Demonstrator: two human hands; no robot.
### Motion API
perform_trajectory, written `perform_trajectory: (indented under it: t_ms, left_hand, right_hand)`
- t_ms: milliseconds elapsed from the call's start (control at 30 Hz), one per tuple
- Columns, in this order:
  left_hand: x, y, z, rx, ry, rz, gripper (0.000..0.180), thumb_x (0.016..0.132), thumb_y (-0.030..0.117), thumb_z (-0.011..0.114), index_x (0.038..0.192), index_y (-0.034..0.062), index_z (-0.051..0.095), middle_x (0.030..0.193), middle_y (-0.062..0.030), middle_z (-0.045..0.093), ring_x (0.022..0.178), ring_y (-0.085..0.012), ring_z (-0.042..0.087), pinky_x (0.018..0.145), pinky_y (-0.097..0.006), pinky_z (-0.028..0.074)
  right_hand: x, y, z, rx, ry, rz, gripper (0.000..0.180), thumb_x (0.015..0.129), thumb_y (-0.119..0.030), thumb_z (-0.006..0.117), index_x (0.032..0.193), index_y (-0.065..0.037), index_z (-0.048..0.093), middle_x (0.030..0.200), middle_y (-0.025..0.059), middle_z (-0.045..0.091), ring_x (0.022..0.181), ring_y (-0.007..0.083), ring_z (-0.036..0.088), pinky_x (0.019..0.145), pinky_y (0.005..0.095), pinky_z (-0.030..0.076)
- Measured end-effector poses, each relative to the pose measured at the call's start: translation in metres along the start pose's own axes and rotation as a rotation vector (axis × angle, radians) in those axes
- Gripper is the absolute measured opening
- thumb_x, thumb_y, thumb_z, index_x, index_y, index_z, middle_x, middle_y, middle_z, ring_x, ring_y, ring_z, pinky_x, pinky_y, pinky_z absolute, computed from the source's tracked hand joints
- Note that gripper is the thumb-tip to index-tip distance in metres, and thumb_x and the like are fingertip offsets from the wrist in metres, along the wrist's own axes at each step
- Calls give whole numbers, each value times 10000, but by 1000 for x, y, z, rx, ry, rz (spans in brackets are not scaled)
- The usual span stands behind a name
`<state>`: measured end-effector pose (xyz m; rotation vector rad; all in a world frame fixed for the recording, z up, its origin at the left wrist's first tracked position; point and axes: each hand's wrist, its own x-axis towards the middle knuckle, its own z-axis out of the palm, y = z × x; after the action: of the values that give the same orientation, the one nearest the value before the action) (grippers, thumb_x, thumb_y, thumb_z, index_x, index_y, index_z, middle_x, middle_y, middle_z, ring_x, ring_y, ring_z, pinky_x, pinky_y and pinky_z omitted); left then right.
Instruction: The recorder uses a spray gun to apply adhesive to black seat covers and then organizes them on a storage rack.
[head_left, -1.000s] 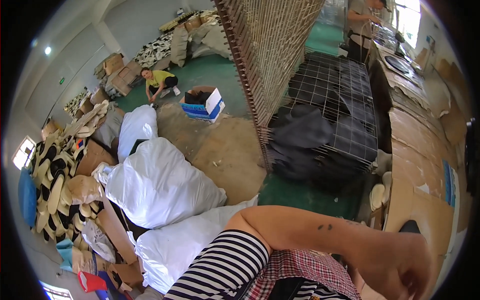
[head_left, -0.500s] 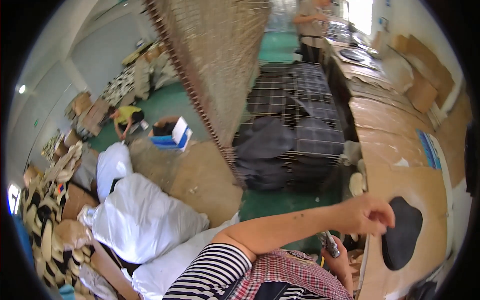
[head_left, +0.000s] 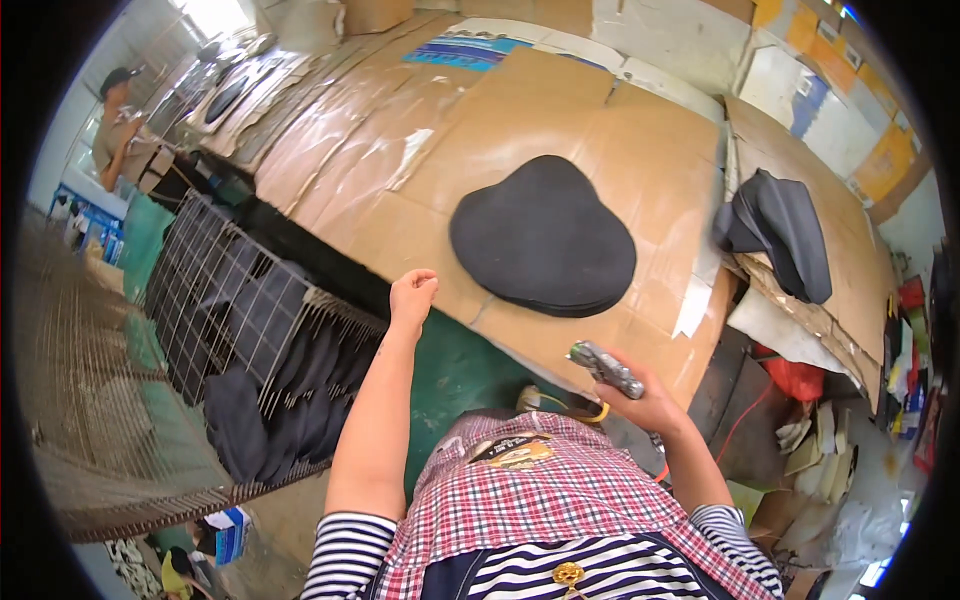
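On the cardboard-covered table (head_left: 480, 130) lies a flat, three-lobed black piece (head_left: 545, 240); its lower edge shows more than one layer. My left hand (head_left: 413, 296) is closed, its fingers curled with nothing visible in them, over the table's near edge, left of the black piece and apart from it. Wrapped in my right hand (head_left: 650, 400) is a silver metal spray gun (head_left: 608, 370), its tip pointing up and left near the table's front edge. A yellow hose (head_left: 575, 408) shows beside it. The right fingers are partly hidden behind the gun.
To the left stands a wire rack (head_left: 235, 290) with black pieces on and under it. A folded black bundle (head_left: 780, 235) rests on a cardboard-topped surface at right. A red bag (head_left: 790, 375) hangs below it. A co-worker (head_left: 118, 135) in a cap stands at far left.
My view has swung right to face the table. My left hand has moved from beside the black piece to the table's left edge. The spray gun is now in fuller view in my right hand.
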<state>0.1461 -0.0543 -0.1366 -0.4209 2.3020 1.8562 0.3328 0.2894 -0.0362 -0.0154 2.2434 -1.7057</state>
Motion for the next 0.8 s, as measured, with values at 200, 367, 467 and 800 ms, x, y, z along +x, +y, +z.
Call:
perform_trajectory:
  t_ms: [200, 367, 467, 800]
  left_hand:
    - [64, -11, 93, 698, 272, 75, 275, 775, 167, 668, 1036, 83, 653, 934, -117, 677, 886, -307, 641, 800, -416, 502]
    - [73, -3, 110, 823, 349, 17, 118, 778, 181, 654, 852, 92, 635, 917, -123, 644, 895, -304, 638, 808, -419, 498]
    - [73, 16, 111, 851, 294, -38, 90, 773, 165, 653, 810, 89, 624, 864, -125, 626, 849, -319, 630, 768, -423, 498]
    - [79, 23, 108, -979, 54, -483, 223, 815, 58, 522, 1030, 7, 556, 1005, -126, 620, 929, -311, 613, 842, -469, 506]
  right_hand:
    - [-37, 38, -61, 188, 300, 102, 428, 821, -86, 698, 1210, -22, 532, 965, 20, 603, 891, 102, 557, 796, 252, 457]
    - [-43, 63, -70, 234, 322, 116, 438, 821, -87, 699, 1217, -27, 523, 958, 16, 592, 893, 105, 558, 797, 248, 453]
    - [-38, 71, -74, 174, 308, 132, 455, 816, -88, 705, 1227, -25, 518, 973, 31, 596, 904, 115, 561, 807, 263, 453]
    - [-14, 62, -74, 190, 237, 51, 496, 806, -98, 718, 1252, -27, 514, 991, 39, 610, 921, 126, 563, 821, 274, 454]
